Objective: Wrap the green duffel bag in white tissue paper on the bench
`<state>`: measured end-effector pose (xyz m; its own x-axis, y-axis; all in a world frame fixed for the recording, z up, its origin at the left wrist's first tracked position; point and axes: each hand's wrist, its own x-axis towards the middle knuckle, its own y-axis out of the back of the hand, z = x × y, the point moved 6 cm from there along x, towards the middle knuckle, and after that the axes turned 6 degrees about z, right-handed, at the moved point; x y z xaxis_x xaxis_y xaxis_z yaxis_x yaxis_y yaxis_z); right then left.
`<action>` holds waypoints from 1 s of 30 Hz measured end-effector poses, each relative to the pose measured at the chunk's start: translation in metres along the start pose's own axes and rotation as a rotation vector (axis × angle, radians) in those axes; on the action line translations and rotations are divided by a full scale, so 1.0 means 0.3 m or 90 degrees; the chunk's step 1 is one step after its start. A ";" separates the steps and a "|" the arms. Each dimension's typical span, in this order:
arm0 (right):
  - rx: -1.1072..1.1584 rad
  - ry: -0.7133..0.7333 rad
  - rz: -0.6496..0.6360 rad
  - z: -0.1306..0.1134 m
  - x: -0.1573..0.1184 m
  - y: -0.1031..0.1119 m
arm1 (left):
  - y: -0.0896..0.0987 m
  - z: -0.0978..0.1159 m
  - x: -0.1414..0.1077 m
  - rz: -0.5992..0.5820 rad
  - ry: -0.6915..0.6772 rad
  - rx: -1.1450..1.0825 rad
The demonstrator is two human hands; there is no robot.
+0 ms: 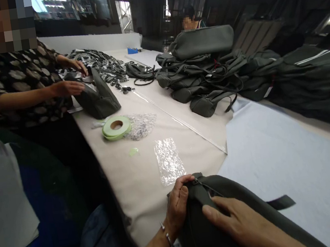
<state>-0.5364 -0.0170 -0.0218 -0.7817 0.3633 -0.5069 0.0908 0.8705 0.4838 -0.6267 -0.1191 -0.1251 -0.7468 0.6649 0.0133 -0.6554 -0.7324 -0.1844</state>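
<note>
A dark green bag (211, 235) lies on the table right in front of me, with a zipper along its upper edge and a strap end sticking out to the right. My left hand (178, 205) is closed around the bag's left end, fingertips at the end of the zipper. On top of the bag, my right hand (234, 214) grips the fabric beside the zipper opening, thumb on the near side and fingers partly hidden in the fold. Just beyond the bag lies a clear crinkled plastic sheet (169, 159).
A roll of pale green tape (116, 128) rests on the table (135, 176) beside crumpled clear plastic. At the left, a co-worker's hands (69, 88) handle another dark bag (100, 98). Dark green bags (200, 69) are piled at the right, near white sheeting (283, 156).
</note>
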 end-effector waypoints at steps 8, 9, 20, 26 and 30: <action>0.252 -0.183 -0.032 0.069 0.098 -0.085 | 0.005 0.005 -0.013 0.036 0.011 -0.009; 0.347 -0.200 -0.050 0.083 0.090 -0.108 | 0.006 0.005 -0.016 0.050 0.011 -0.018; 0.448 -0.138 0.019 0.115 0.024 -0.127 | 0.023 -0.009 -0.034 0.063 0.011 -0.074; 0.325 -0.162 0.058 0.100 -0.033 -0.060 | 0.006 0.004 -0.025 0.033 0.023 -0.040; 0.605 -0.254 0.069 0.146 -0.042 -0.156 | 0.008 -0.005 -0.029 0.047 0.013 -0.047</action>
<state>-0.5039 -0.0477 -0.0693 -0.4947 0.3888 -0.7772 0.7335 0.6665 -0.1334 -0.6217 -0.1266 -0.1271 -0.7898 0.6129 -0.0233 -0.5880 -0.7675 -0.2554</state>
